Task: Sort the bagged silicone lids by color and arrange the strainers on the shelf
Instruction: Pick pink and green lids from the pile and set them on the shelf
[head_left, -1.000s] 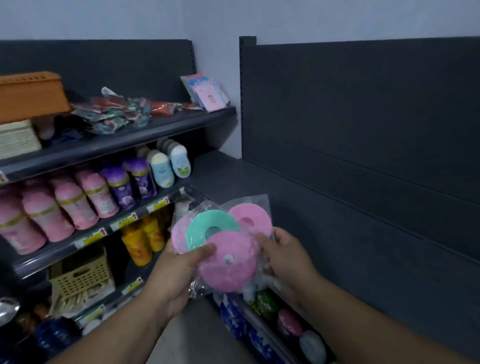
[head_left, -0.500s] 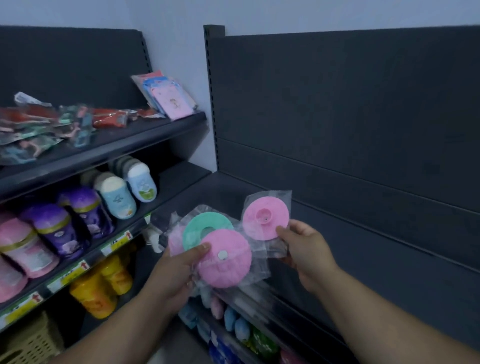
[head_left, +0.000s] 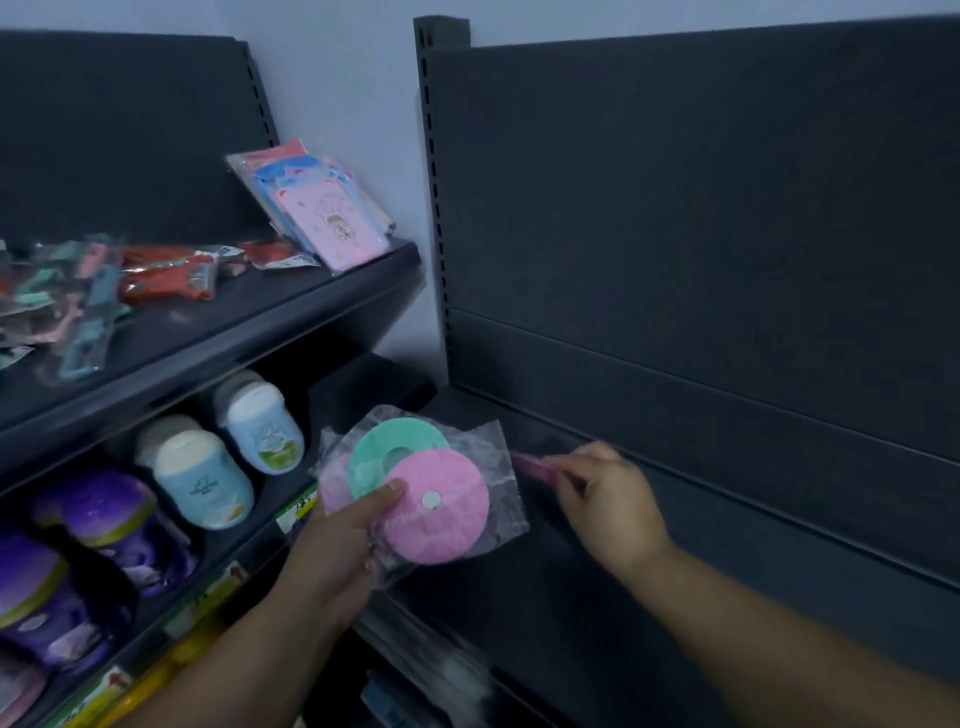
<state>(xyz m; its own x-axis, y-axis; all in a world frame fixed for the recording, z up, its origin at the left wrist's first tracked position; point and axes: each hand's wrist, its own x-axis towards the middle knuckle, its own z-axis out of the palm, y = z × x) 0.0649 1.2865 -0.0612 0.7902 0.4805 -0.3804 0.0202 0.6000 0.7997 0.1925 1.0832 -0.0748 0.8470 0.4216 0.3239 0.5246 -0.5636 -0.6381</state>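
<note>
Bagged lids (head_left: 436, 514) are gripped face-on in the left hand (head_left: 332, 561), one pink lid (head_left: 532, 463) pinched edge-on in the right hand (head_left: 613, 504).

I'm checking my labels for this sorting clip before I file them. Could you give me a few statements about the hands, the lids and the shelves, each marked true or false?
1. The left hand holds a bunch of bagged lids. True.
2. In that bunch, the green lid lies in front of the front pink lid. False: the pink one overlaps the green one.
3. The right hand is empty. False: it pinches a separate pink lid, seen edge-on and blurred.
4. Pale blue bottles lie on a shelf at the left. True.
5. Flat pink and blue packets lean at the end of the top left shelf. True.
</note>
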